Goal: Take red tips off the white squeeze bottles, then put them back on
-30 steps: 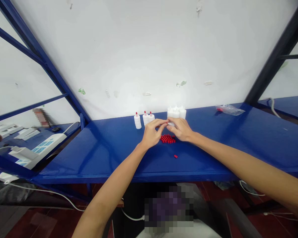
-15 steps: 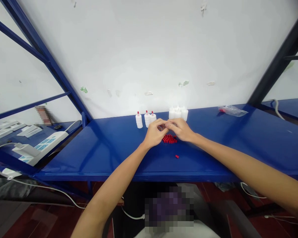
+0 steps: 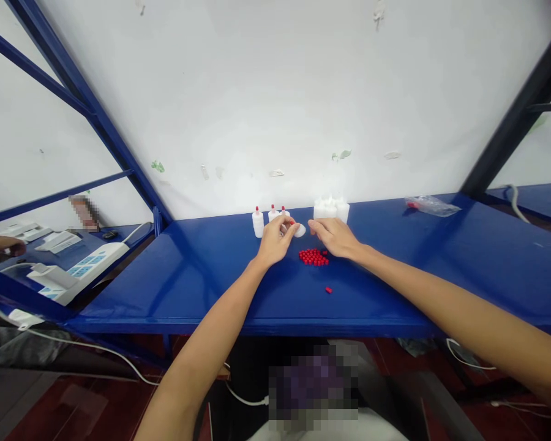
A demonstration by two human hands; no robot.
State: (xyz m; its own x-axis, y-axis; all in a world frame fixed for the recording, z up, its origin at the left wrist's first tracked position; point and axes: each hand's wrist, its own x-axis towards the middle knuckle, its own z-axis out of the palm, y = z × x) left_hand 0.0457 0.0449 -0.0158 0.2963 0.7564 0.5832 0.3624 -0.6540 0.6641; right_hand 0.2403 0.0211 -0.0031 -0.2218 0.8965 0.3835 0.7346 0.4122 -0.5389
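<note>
My left hand (image 3: pixel 274 237) grips a small white squeeze bottle (image 3: pixel 300 231), tilted on its side with its rounded base toward my right hand. A red cap (image 3: pixel 292 223) shows between the left fingers. Just right of the bottle, my right hand (image 3: pixel 331 236) has its fingers curled together, with nothing visible in them. A pile of small red caps (image 3: pixel 313 257) lies on the blue table below my hands, and one loose cap (image 3: pixel 329 290) lies nearer the front edge. Behind my left hand stand white bottles with red caps (image 3: pixel 258 223), partly covered.
A cluster of white bottles (image 3: pixel 342 212) without red caps stands behind my right hand. To the right lies a clear plastic bag (image 3: pixel 434 206) with something red inside. At left are a power strip (image 3: pixel 89 266), a blue frame post (image 3: pixel 96 119) and another person's hand (image 3: pixel 4 248).
My hands have moved apart, the left going leftward with the bottle, which now shows. The right has come off it. Another person's hand has come further into view at far left.
</note>
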